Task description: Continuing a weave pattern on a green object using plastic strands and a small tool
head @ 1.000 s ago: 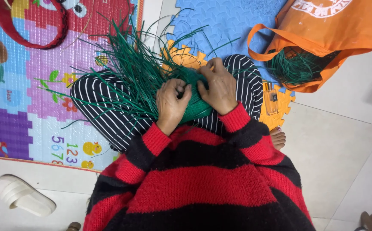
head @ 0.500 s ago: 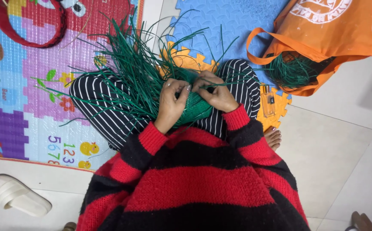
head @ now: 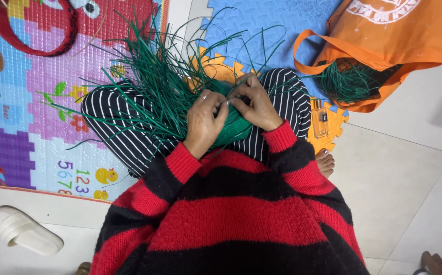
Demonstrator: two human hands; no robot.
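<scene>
From my feed I look straight down on a dense, dark green woven piece of thin plastic strips (head: 233, 127) resting in the lap, on black trousers with thin white stripes (head: 124, 132). Its worked part is a tight, compact green pad lying between the two wrists; from it a loose spray of long green strip ends (head: 149, 86) fans out. Those free ends run mainly up and to the left in my view, away from the body, so the long axis goes diagonally from the lap toward the colourful foam play mat (head: 43, 102); a few strands curl to the right.

My left hand (head: 204, 122) lies over the woven pad, fingers curled and pressed together on it. My right hand (head: 255, 104) sits just beside it, touching, its fingertips pinching strips at the top edge of the weave; exactly which strand I cannot tell.

To the right, an orange fabric tote bag (head: 394, 40) lies open on the floor with more green strips (head: 348, 84) in its mouth. A white slipper (head: 25, 231) sits at lower left on the tile.
</scene>
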